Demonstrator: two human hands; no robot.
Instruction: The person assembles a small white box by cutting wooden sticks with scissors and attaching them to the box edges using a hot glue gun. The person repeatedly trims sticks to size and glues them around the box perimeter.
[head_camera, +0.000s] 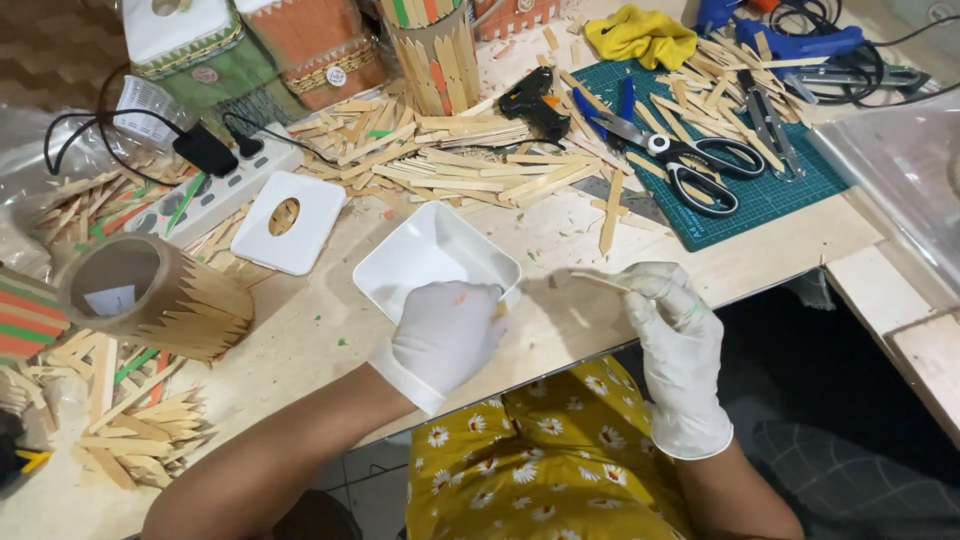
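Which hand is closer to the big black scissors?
The right hand. It sits just below the scissors on the green cutting mat, pinching a thin wooden stick. The left hand is farther away, resting on the white square dish.

White square dish (425, 255), shallow and empty, lying flat and turned cornerwise, just left of the green cutting mat (790, 195). Thin pale wooden stick (603, 281), held almost level just right of the dish, below the mat's near-left corner.
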